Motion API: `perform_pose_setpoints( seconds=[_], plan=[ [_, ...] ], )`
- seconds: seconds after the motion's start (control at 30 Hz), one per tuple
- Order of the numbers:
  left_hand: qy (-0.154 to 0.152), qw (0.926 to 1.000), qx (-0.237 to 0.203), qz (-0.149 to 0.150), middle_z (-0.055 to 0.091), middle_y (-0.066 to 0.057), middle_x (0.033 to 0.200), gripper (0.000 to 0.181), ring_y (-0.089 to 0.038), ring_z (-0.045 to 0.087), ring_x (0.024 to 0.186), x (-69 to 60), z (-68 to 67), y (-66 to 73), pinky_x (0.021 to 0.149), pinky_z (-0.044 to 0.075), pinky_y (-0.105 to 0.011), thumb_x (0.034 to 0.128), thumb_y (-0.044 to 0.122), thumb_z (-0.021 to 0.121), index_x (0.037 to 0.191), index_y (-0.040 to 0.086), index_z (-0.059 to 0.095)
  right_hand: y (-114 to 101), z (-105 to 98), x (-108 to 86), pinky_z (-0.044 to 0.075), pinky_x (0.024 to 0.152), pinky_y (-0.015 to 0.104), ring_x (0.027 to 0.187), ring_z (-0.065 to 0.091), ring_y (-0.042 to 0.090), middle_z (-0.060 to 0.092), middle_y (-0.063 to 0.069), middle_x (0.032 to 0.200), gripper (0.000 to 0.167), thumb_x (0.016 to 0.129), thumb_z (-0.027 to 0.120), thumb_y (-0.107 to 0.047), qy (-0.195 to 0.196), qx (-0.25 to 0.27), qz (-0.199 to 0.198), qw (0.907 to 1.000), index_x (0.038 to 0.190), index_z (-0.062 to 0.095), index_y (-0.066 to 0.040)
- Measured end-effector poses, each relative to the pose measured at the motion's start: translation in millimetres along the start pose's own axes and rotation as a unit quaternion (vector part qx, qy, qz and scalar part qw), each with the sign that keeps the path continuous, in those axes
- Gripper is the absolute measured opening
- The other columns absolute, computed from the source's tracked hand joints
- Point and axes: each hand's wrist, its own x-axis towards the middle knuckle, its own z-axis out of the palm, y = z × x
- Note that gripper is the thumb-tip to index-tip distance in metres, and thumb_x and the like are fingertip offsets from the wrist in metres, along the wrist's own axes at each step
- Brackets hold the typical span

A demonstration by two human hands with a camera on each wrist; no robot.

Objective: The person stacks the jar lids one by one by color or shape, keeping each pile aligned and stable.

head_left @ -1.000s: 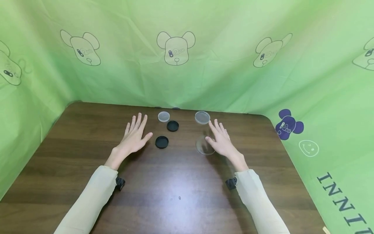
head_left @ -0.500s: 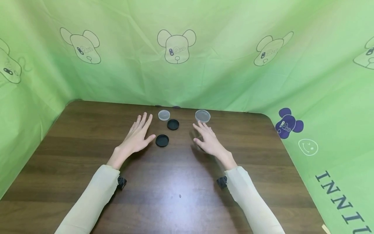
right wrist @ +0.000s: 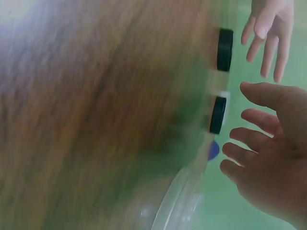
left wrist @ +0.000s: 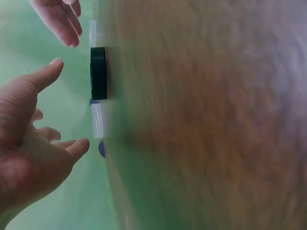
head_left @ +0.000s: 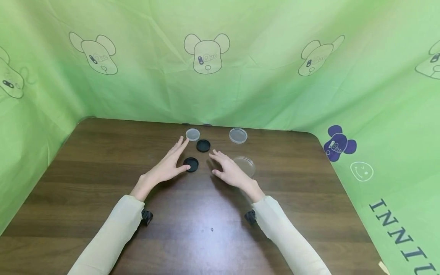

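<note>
On the table lie two round black lids or shallow dishes: a nearer one [head_left: 192, 163] and a farther one [head_left: 203, 146]. My left hand [head_left: 165, 168] hovers with spread fingers just left of the nearer black disc, its thumb overlapping that disc's edge in the head view. Over the table between the black discs and a large clear round dish [head_left: 246, 165] hangs my right hand [head_left: 231, 170], fingers extended and holding nothing; it hides part of the clear dish. A small clear dish [head_left: 193, 134] and another clear dish [head_left: 238, 135] lie at the back.
The brown wooden table [head_left: 206, 252] is bounded by a green printed curtain [head_left: 268, 91] at its back and sides. A small pale object [head_left: 383, 268] shows at the lower right edge. Each wrist carries a small black camera.
My right hand has moved left, away from the large clear dish and toward the black discs. My left hand has shifted slightly right. The dishes have stayed in place.
</note>
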Motion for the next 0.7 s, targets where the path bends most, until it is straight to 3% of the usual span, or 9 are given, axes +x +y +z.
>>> perform_pose_setpoints(
  seconds=[0.17,0.3,0.37,0.43,0.53,0.7],
  plan=[
    [-0.003,1.0000,-0.006,0.007,0.003,-0.024,0.158,0.087,-0.039,0.011,0.143,-0.9,4.1,2.1,0.111,0.013,-0.061,0.0899,0.015,0.069,0.155,0.008,0.013,-7,8,5.9,0.026,0.111,0.052,0.137,0.031,0.039,0.031,0.026,0.150,0.056,0.090,0.064,-0.005,-0.006,0.009,-0.015,0.9998,0.141,0.043,0.005],
    [0.006,0.9998,-0.004,0.017,0.011,-0.028,0.155,0.087,-0.040,0.044,0.127,-0.7,7.1,2.5,0.110,0.013,-0.063,0.0864,0.011,0.073,0.154,0.005,0.018,-13,14,10.8,0.031,0.109,0.049,0.134,0.037,0.037,0.037,0.026,0.147,0.054,0.089,0.065,-0.003,0.003,0.014,-0.024,0.9996,0.139,0.046,0.004],
    [0.014,0.9997,0.000,0.021,0.020,-0.029,0.152,0.086,-0.039,0.053,0.114,-0.7,8.3,2.6,0.108,0.025,-0.060,0.0845,0.009,0.075,0.152,0.004,0.022,-15,17,13.4,0.036,0.106,0.047,0.131,0.041,0.037,0.041,0.026,0.143,0.053,0.088,0.066,-0.002,0.010,0.017,-0.030,0.9994,0.137,0.048,0.005],
    [0.016,0.9996,0.007,0.022,0.031,-0.029,0.145,0.084,-0.036,0.054,0.104,-0.6,9.1,2.4,0.101,0.037,-0.053,0.0832,0.008,0.076,0.151,0.002,0.025,-17,19,15.6,0.043,0.100,0.043,0.124,0.048,0.036,0.045,0.027,0.139,0.052,0.087,0.067,-0.001,0.015,0.026,-0.030,0.9991,0.136,0.049,0.006],
    [0.008,0.9997,0.015,0.016,0.043,-0.028,0.130,0.080,-0.035,0.050,0.103,-0.1,8.9,3.7,0.086,0.047,-0.043,0.0816,0.005,0.077,0.147,-0.002,0.032,-20,22,19.2,0.051,0.089,0.033,0.112,0.056,0.033,0.050,0.025,0.129,0.053,0.086,0.067,0.001,0.019,0.056,-0.016,0.9981,0.135,0.049,0.007],
    [-0.003,0.9995,0.030,0.000,0.050,-0.026,0.116,0.067,-0.034,0.056,0.099,2.7,6.6,8.0,0.083,0.051,-0.038,0.0789,0.002,0.078,0.136,-0.007,0.045,-24,24,26.9,0.054,0.082,0.026,0.103,0.061,0.034,0.050,0.026,0.119,0.056,0.083,0.068,0.006,0.022,0.128,0.028,0.9911,0.135,0.048,0.008]
  ],
)
